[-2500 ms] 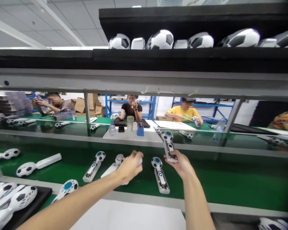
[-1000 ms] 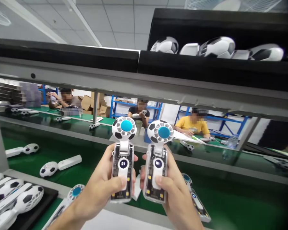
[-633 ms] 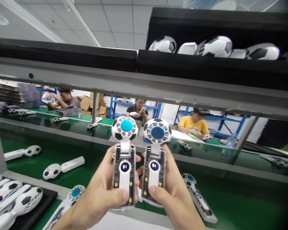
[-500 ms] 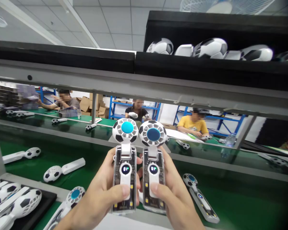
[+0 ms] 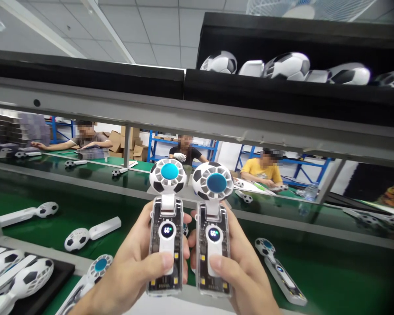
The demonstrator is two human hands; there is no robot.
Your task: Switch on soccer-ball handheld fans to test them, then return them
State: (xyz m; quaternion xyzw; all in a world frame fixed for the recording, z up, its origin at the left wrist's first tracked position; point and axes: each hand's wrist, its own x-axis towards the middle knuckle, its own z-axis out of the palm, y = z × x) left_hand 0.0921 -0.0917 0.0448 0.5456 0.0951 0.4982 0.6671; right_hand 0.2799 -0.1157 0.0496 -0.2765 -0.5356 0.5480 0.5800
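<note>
Above the green conveyor belt [image 5: 331,262], the left hand [image 5: 134,271] and right hand [image 5: 243,275] each hold up a clear-bodied handheld fan with a football-patterned head and blue hub, left fan [image 5: 166,227] beside right fan [image 5: 213,236]. Fingers wrap each handle, thumbs pressed on the white button strips (small displays lit). This looks like a function check; next would call for reading both displays.

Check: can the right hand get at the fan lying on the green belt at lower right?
Probably not as is: the right hand is full, gripping an upright fan. The belt fan lies close beside it, path uncovered.
</note>
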